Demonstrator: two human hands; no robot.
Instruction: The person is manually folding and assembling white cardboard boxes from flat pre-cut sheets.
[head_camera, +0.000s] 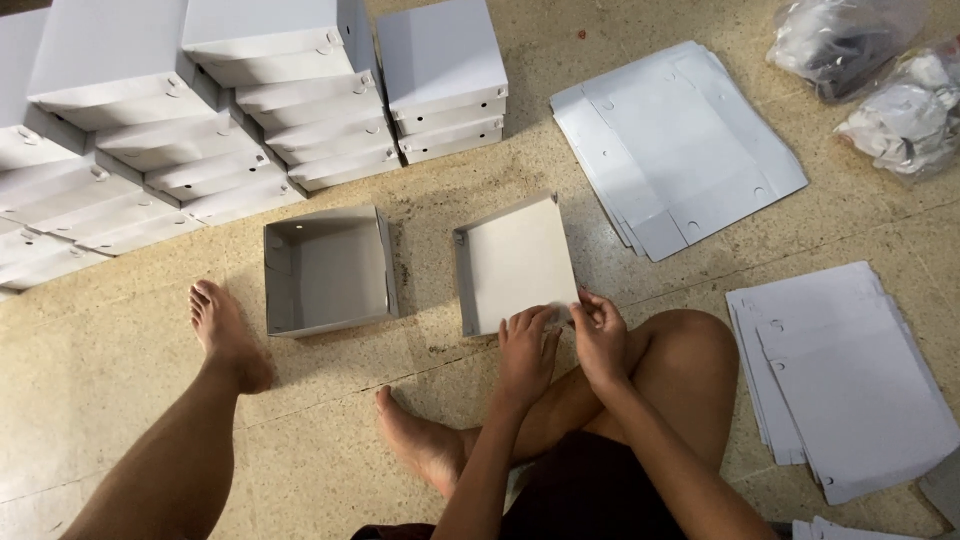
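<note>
Left hand (526, 345) and right hand (598, 335) pinched the near edge of a half-folded white box (512, 262) on the floor (330, 400), beside a finished grey box (330, 270); stacked white boxes (250, 110) stood beyond.

Half-folded box (515, 265) pale grey-white; open box (330, 270) grey; flat cardboard sheets (675, 140) light grey; floor (130, 400) beige, dark-speckled; shorts (590, 495) black.

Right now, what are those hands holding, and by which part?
Both hands, left and right, grip the half-folded white cardboard box at its near edge, on the flap closest to the person.
</note>
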